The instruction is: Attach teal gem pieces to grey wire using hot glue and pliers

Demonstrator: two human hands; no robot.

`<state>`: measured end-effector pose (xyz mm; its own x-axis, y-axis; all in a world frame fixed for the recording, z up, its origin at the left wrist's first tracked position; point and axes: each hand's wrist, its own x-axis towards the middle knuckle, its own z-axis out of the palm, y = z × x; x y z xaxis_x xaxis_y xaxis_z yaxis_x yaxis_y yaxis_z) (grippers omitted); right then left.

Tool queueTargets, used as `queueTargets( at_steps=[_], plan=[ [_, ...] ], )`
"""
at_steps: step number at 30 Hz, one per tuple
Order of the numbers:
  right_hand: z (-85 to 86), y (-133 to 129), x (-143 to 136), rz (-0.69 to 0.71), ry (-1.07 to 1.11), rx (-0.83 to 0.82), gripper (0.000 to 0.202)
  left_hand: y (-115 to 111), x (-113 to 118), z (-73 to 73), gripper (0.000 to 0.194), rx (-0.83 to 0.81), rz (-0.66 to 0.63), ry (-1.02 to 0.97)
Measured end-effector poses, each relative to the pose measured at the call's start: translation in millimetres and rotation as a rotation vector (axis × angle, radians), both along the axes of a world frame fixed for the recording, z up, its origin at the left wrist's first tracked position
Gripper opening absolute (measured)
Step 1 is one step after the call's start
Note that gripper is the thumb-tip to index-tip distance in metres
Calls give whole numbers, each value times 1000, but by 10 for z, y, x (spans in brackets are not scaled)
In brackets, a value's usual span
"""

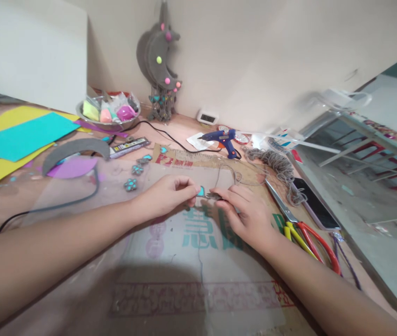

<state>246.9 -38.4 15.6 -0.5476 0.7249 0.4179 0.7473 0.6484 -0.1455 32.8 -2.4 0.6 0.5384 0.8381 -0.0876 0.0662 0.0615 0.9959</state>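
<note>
Over the printed cardboard [184, 261], my left hand [172, 193] pinches a small turquoise piece with a grey edge [202, 191] between thumb and fingers. Close to its right side, my right hand [245, 212] is closed on a small grey piece [214, 196], too blurred to identify. A grey strand loops up behind my right fingers. Several grey and turquoise ornaments, among them a flower-shaped one [130, 185], lie to the left of my left hand.
A blue glue gun [223, 137] stands behind the hands. Scissors with red handles [319, 242], grey yarn [277, 165] and a phone [315, 205] lie at right. Coloured sheets [23, 137], a grey crescent [74, 151] and a bowl [107, 125] are at left.
</note>
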Motion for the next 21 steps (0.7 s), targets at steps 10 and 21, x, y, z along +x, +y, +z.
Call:
queueTargets(
  at_steps=[10,21],
  plan=[
    [8,6,-4,26,-46,39,26,19,-7,-20,27,32,-7,8],
    [20,1,-23,22,-70,73,27,8,-1,-12,27,22,-3,17]
  ],
)
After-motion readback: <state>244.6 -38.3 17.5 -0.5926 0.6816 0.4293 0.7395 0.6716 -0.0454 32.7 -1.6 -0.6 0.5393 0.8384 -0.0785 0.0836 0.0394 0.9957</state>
